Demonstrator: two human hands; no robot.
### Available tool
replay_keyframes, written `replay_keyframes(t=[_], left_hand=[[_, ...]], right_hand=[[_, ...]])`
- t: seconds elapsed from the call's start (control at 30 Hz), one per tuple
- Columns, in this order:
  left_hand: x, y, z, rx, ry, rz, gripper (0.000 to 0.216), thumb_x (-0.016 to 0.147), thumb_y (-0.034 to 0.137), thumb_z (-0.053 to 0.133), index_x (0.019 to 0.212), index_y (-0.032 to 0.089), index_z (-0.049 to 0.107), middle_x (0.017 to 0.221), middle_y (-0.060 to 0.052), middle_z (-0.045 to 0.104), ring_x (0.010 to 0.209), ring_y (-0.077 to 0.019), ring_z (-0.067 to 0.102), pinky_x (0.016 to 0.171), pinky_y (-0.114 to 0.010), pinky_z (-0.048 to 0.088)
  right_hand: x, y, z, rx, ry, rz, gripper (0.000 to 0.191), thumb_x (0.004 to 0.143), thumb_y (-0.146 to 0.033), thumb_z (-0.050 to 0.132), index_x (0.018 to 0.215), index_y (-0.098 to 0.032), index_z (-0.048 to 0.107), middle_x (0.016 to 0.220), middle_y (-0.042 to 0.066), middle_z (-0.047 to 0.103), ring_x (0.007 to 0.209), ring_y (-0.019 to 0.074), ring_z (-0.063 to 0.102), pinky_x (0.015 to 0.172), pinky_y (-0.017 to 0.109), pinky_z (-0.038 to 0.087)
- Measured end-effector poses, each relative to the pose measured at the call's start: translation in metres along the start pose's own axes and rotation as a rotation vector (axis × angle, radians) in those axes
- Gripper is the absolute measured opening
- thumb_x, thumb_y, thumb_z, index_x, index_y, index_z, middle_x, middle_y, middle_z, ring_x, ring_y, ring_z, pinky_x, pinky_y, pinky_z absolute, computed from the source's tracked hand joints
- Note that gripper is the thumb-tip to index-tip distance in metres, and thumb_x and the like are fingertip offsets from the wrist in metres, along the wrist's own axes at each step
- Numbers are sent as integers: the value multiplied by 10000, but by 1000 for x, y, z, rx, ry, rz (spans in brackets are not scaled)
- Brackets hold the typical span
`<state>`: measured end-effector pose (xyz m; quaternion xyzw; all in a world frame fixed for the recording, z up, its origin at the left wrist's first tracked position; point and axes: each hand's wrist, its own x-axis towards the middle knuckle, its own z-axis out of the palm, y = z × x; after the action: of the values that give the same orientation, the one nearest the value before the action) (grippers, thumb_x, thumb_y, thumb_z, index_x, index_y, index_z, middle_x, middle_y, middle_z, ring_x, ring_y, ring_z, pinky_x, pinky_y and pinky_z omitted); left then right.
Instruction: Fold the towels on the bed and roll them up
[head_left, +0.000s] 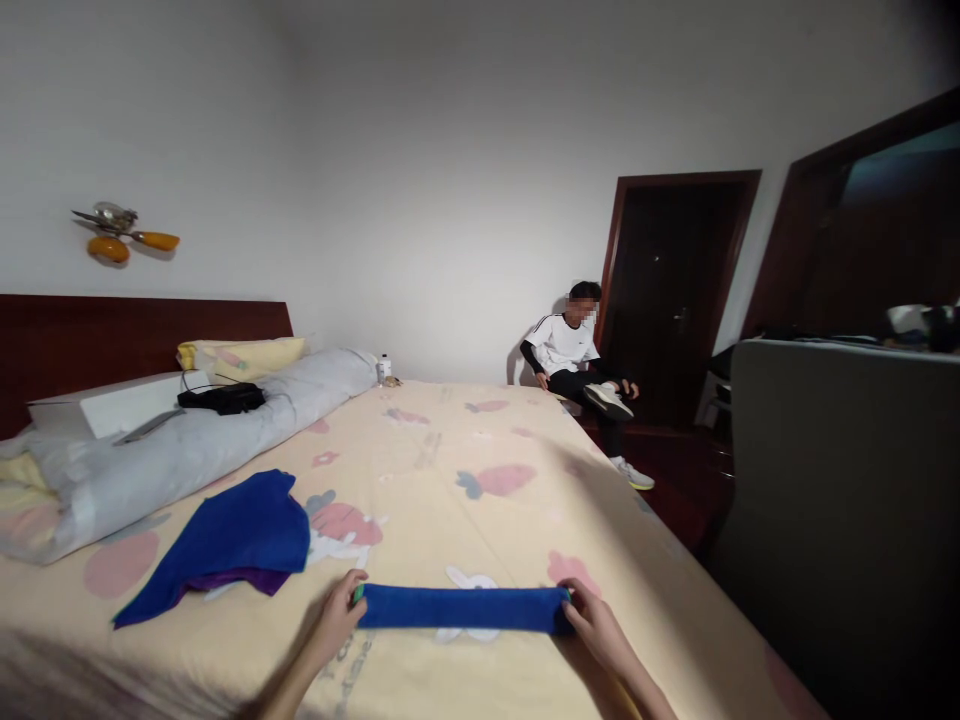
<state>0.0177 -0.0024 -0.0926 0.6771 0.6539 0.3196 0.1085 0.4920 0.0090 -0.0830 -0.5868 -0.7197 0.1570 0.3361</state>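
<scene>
A blue cloth folded into a long narrow strip is stretched level between my two hands, low over the bed. My left hand pinches its left end, where a bit of green edge shows. At the other end, the fingers of my right hand are closed on the cloth. To the left lies a second blue cloth, spread unevenly on the sheet with purple showing along its lower edge; neither hand touches it.
The bed's cream sheet has carrot and rabbit prints. A rolled grey quilt, white box and black bag lie by the headboard. A small bottle stands at the far edge. A person sits beyond; a grey panel rises right.
</scene>
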Motion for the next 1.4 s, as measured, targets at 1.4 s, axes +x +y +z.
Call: replay_keyframes(t=[1.4], left_hand=[[-5,7,14,277,-193,254,653,814,106,477,1439,284,420,1496,-46,452,1390,-212,386,1111,-400,337]], right_hand=[[37,-73,-52,-310,-129,-244,313,651,-116,477,872,-165,692,801,83,740,773,232,680,763,346,479]])
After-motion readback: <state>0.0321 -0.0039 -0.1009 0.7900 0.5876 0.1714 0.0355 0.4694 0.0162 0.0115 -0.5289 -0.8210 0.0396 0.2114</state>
